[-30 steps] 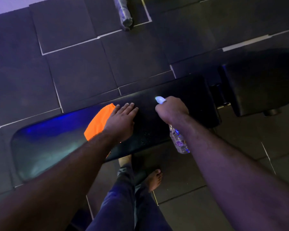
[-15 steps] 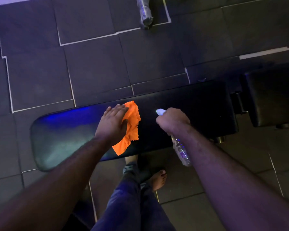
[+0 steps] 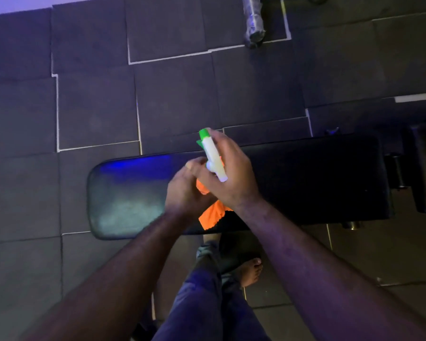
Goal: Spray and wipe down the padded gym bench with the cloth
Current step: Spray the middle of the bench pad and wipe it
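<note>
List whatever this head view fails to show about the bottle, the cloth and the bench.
- Spray bottle: its body is hidden behind the right hand; only the spray head shows.
- Orange cloth: mostly covered by both hands; the left hand is motion-blurred, its grip unclear.
- Bench: its right half is too dark to tell whether it is wet.

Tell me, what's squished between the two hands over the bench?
The orange cloth sits between the left hand and right hand, seen in the head view.

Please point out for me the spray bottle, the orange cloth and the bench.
spray bottle (image 3: pixel 213 156), head view, on its white spray head.
orange cloth (image 3: pixel 212 214), head view, on the part hanging below the hands.
bench (image 3: pixel 305 180), head view, on its dark padded top.
</note>
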`<state>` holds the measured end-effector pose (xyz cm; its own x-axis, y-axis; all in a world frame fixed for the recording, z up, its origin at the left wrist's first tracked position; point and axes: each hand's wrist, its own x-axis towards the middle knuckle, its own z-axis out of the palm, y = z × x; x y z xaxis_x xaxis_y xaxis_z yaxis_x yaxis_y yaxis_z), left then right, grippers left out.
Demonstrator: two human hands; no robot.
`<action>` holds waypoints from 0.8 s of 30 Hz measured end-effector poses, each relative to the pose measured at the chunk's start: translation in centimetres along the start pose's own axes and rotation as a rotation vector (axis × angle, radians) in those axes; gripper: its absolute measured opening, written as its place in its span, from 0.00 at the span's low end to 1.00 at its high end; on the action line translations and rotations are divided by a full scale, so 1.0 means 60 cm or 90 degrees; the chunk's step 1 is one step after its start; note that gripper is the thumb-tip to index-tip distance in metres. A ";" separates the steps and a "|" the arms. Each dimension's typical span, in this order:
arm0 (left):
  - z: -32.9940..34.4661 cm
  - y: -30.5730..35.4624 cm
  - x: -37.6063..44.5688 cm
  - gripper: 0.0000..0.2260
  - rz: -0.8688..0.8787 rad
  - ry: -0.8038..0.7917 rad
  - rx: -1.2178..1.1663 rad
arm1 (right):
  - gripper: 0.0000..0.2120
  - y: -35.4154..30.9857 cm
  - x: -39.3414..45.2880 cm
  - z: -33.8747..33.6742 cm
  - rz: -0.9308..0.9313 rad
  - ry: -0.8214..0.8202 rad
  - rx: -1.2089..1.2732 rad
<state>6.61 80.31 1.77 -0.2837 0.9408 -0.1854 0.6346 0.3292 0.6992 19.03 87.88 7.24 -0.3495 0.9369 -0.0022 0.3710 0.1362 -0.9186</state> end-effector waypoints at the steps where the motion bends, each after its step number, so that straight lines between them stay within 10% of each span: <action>1: -0.015 -0.019 0.004 0.29 -0.019 0.023 -0.007 | 0.34 0.005 -0.001 0.010 -0.037 -0.029 -0.038; 4: -0.057 -0.084 0.009 0.30 -0.095 0.114 -0.044 | 0.37 0.038 -0.008 0.025 -0.066 -0.097 -0.135; 8: -0.083 -0.160 0.009 0.33 -0.211 0.191 -0.090 | 0.16 0.090 -0.031 0.049 -0.020 -0.097 -0.164; 15: -0.052 -0.201 -0.011 0.36 -0.263 0.211 -0.082 | 0.19 0.142 -0.031 0.060 -0.060 -0.250 -0.335; 20: -0.039 -0.193 -0.033 0.50 -0.146 0.229 -0.177 | 0.27 0.166 -0.032 0.057 -0.122 -0.358 -0.456; 24: -0.014 -0.161 -0.104 0.51 -0.053 0.351 0.058 | 0.35 0.191 -0.058 0.056 -0.110 -0.379 -0.562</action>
<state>1.68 71.19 -3.25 -0.6530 0.7384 0.1683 0.6473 0.4288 0.6302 21.64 85.08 -4.62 -0.7306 0.6078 -0.3111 0.6826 0.6588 -0.3162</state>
